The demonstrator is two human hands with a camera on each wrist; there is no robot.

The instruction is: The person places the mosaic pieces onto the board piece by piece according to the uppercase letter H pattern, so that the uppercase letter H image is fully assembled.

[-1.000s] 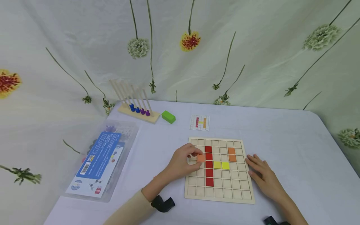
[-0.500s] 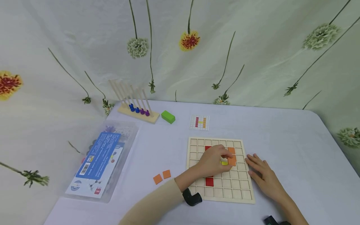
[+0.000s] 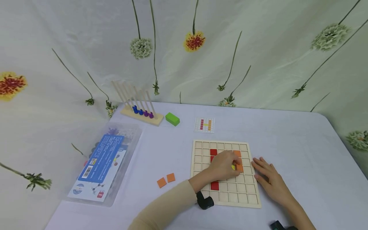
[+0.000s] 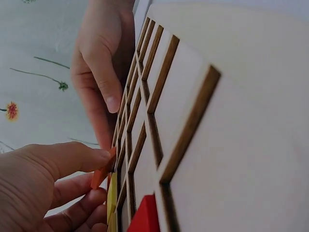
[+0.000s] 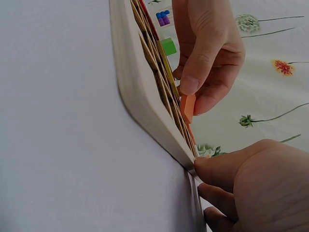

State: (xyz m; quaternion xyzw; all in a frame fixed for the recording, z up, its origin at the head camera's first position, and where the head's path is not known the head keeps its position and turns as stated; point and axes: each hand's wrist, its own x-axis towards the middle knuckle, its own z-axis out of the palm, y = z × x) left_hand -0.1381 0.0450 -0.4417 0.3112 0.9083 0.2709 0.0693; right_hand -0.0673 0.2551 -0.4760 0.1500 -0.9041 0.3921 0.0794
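Observation:
My left hand (image 3: 225, 165) reaches over the wooden grid board (image 3: 224, 200), pinching an orange tile (image 3: 239, 168) between thumb and fingers. In the left wrist view that tile (image 4: 100, 175) is tilted at the grid, close to a yellow tile (image 4: 112, 195). Another orange tile (image 3: 237, 153) lies in a cell farther back. Red tiles (image 3: 214, 186) form a column, partly hidden by my left hand. My right hand (image 3: 268, 180) rests at the board's right edge, its thumb (image 5: 212, 166) touching the rim and its fingers extended.
Two loose orange tiles (image 3: 166, 180) lie left of the board. Behind it are a pattern card (image 3: 204, 125), a green block (image 3: 172, 119) and a peg stand (image 3: 142, 118) with blue and purple beads. A clear plastic case (image 3: 107, 199) with a blue label lies at left.
My left hand has carried the orange tile rightward across the board to the orange column, then slightly nearer me. The two loose orange tiles came into view. My right hand stayed put.

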